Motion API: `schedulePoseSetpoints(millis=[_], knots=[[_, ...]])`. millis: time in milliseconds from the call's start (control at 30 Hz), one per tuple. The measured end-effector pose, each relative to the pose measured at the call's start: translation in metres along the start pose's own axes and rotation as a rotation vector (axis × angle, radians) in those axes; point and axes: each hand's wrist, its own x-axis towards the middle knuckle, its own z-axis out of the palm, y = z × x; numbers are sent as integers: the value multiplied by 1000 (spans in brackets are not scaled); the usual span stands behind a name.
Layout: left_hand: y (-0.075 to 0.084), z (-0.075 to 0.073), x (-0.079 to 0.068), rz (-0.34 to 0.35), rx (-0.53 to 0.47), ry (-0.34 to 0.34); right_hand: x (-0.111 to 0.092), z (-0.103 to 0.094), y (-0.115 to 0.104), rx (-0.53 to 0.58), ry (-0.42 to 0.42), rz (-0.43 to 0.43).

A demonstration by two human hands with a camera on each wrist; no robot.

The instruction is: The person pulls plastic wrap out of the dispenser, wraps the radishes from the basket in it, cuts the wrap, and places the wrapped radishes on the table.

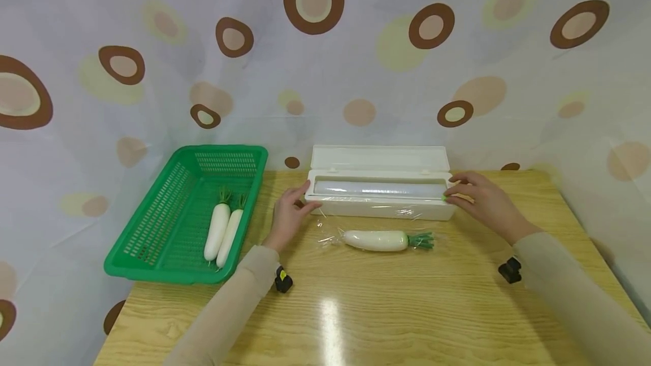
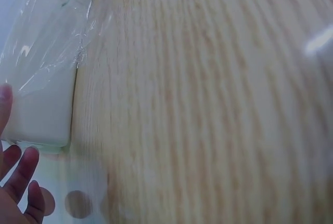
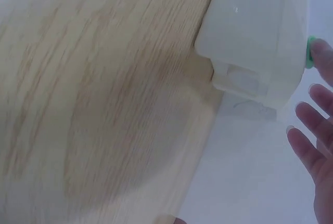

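Observation:
A long white cling film dispenser (image 1: 381, 208) stands at the table's back with its lid (image 1: 378, 158) up and a roll of film (image 1: 378, 188) inside. My left hand (image 1: 290, 216) grips its left end, thumb at the front. At the right end my right hand (image 1: 480, 202) pinches a small green slide cutter (image 3: 310, 52); the thumb lies on it in the right wrist view, other fingers apart. Clear cling film (image 2: 47, 42) hangs over the dispenser's front and spreads onto the table. A white radish (image 1: 376, 240) with short green stalks lies under that film, just in front of the dispenser.
A green plastic basket (image 1: 147, 273) stands to the left, with two white radishes (image 1: 217, 230) inside. The wooden table (image 1: 396, 309) ends at a patterned cloth (image 1: 356, 72) behind the dispenser. Each wrist carries a small black camera (image 1: 283, 280).

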Motion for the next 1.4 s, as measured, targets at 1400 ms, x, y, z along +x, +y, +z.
schedulePoseSetpoints(millis=[1400], knots=[[14, 22, -20, 48, -202, 223, 9, 20, -50, -28, 125, -311]])
